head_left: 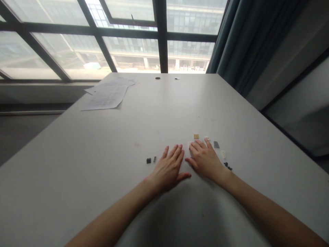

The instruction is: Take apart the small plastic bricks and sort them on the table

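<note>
My left hand (170,167) lies palm down on the white table, fingers stretched out and thumb pointing right. Just left of it are a small black brick (148,160) and a thin dark grey piece (155,159). My right hand (204,158) rests flat over several small building bricks, partly hiding a white piece (189,145) at its fingertips. Around that hand lie a tan studded plate (196,136), a white piece (207,138), a grey plate (216,144), a white narrow piece (223,154) and black small pieces (227,166). Whatever sits under the right palm is hidden.
Printed paper sheets (106,96) lie at the table's far left edge. A round dark disc (157,78) and a small black-and-white item (177,79) are near the far edge. Windows stand behind the table (102,178), with a dark curtain (239,44) at the right.
</note>
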The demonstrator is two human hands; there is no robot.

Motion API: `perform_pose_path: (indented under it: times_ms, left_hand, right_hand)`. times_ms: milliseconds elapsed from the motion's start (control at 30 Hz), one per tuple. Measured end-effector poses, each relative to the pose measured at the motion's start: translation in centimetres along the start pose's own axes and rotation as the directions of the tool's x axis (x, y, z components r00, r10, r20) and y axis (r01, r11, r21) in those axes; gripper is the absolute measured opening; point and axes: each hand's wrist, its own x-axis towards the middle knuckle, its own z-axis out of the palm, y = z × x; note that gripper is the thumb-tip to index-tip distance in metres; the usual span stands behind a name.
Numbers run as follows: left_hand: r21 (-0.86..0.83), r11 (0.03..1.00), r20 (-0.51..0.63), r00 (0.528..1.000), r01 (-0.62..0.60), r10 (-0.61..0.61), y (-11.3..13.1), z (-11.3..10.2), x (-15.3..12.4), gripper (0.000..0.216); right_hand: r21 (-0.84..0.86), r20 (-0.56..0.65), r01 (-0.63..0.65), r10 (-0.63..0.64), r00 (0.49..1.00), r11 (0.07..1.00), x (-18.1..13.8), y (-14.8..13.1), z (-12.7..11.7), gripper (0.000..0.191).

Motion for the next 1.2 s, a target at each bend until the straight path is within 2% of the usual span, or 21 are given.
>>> perform_pose_path:
  times_ms: [100,233,333,400,667,800,900,1067,1200]
  left_hand:
    - [0.052,0.998,-0.044,0.998,0.040,-0.038,-0.7,-0.6,-1.8,0.080]
    - [0.170,0.975,-0.109,0.986,0.146,-0.128,-2.1,-1.5,-6.0,0.076]
    - [0.228,0.949,-0.115,0.974,0.217,-0.195,-2.7,-1.6,-8.7,0.070]
    - [0.237,0.945,-0.100,0.973,0.224,-0.206,-2.7,-1.5,-9.3,0.068]
    - [0.160,0.966,-0.149,0.972,0.203,-0.180,-1.6,-2.1,-7.5,0.068]
    - [0.101,0.983,-0.212,0.968,0.156,-0.132,-1.8,-2.2,-7.4,0.055]
    - [0.055,0.985,-0.253,0.957,0.161,-0.142,-1.8,-2.4,-6.7,0.035]
    - [0.007,0.980,-0.212,0.958,0.199,-0.193,-1.6,-2.7,-4.6,0.019]
    - [-0.025,0.989,-0.150,0.978,0.145,-0.148,-2.2,-2.3,-3.1,0.019]
  right_hand:
    - [0.027,0.003,0.006,-0.006,1.000,1.000,0.1,0.0,-0.3,0.043]
    - [0.063,-0.005,0.022,-0.022,1.000,0.998,0.1,-0.7,-0.6,0.043]
    - [0.088,0.002,0.066,-0.067,0.998,0.994,0.0,-1.5,-0.4,0.043]
    - [0.097,0.005,0.085,-0.086,0.996,0.992,0.0,-1.9,-0.3,0.043]
    - [0.097,-0.010,0.069,-0.069,0.998,0.993,-0.2,-1.3,-0.5,0.043]
    - [0.114,-0.032,0.058,-0.055,0.998,0.992,-0.7,-0.6,-0.5,0.039]
    - [0.131,-0.047,0.062,-0.056,0.997,0.989,-0.6,-0.6,-0.3,0.037]
    - [0.144,-0.052,0.063,-0.056,0.997,0.988,0.0,-0.9,-0.3,0.038]
    - [0.155,-0.070,0.059,-0.049,0.996,0.986,0.5,-1.0,-0.4,0.036]
